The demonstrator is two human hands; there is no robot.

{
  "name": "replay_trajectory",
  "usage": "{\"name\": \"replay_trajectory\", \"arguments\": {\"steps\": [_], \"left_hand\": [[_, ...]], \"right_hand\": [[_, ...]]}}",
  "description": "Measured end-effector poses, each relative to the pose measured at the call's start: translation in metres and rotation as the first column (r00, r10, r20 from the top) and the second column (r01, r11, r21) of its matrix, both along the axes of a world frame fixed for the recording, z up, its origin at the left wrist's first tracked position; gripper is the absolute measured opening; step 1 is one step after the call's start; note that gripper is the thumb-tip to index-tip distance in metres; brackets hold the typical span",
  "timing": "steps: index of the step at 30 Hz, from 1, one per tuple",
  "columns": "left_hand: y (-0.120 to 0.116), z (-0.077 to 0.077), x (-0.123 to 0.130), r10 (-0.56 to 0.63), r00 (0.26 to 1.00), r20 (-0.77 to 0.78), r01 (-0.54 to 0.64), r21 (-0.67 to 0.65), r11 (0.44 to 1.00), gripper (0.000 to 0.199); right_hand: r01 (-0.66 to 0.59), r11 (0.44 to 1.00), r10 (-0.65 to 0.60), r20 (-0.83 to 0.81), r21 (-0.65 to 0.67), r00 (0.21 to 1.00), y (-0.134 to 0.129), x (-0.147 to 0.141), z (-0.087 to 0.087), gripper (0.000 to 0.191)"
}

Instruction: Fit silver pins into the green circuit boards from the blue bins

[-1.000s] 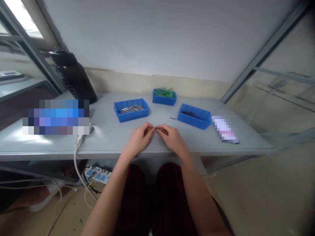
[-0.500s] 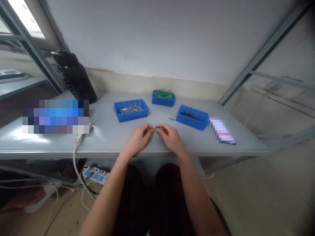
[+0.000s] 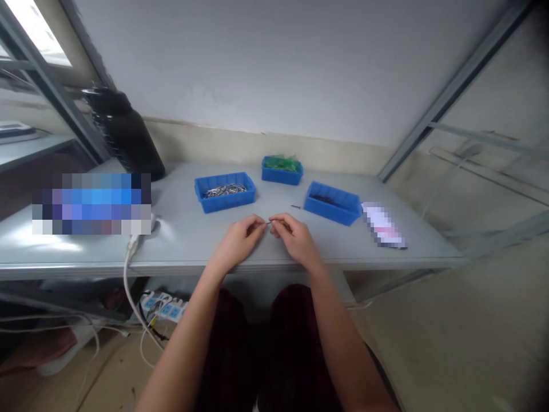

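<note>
One thin rod [image 3: 269, 222] bridges left fingers [image 3: 258, 229] and right fingers [image 3: 282, 218].

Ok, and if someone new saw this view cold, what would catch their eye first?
Likely the bright blue on the grey tabletop: a left bin of silvery metal pieces, a middle bin at the back with green material, and a right bin of dark pieces. In front of these, the left hand and right hand pinch a small thin piece. The tall black bottle stands out at back left.
</note>
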State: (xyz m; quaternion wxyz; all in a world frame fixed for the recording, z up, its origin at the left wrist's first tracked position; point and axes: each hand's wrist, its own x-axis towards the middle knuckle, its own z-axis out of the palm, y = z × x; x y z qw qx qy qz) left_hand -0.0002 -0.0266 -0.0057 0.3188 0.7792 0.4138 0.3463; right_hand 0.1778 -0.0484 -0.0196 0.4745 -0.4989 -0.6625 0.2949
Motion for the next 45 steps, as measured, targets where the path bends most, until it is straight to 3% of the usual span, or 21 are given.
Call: {"name": "replay_trajectory", "arguments": {"steps": [4, 10, 17, 25, 35, 39, 45], "left_hand": [[0.0, 0.0, 0.0, -0.061, 0.998, -0.026, 0.061, 0.013, 0.998, 0.022], [0.0, 0.0, 0.0, 0.036, 0.999, -0.018, -0.036, 0.014, 0.999, 0.021], [-0.001, 0.001, 0.0, 0.055, 0.998, -0.006, -0.055, 0.009, 0.998, 0.02], [-0.002, 0.002, 0.0, 0.04, 0.999, 0.008, -0.04, -0.004, 0.999, 0.023], [-0.002, 0.003, 0.001, 0.072, 0.997, 0.035, -0.072, -0.014, 0.997, 0.019], [-0.002, 0.003, 0.001, 0.071, 0.994, 0.084, -0.068, -0.039, 0.997, 0.018], [-0.003, 0.002, -0.001, 0.047, 0.998, 0.041, -0.047, 0.007, 0.999, 0.02]], "right_hand": [[0.015, 1.0, -0.015, -0.004, 0.01, 1.0, 0.0, 0.001, 0.0, 0.023], [0.017, 1.0, -0.017, 0.059, 0.013, 0.998, 0.002, -0.002, -0.001, 0.021], [0.012, 1.0, -0.012, 0.089, 0.01, 0.996, 0.003, -0.003, 0.002, 0.019], [-0.121, 0.993, 0.118, 0.281, -0.004, 0.953, -0.001, -0.005, 0.007, 0.016], [-0.089, 0.995, 0.081, 0.179, 0.037, 0.981, -0.004, -0.005, 0.006, 0.018], [-0.092, 0.995, 0.08, 0.239, 0.038, 0.968, -0.004, -0.006, 0.006, 0.016], [-0.084, 0.996, 0.071, 0.254, 0.04, 0.965, -0.006, -0.006, 0.007, 0.016]]}}
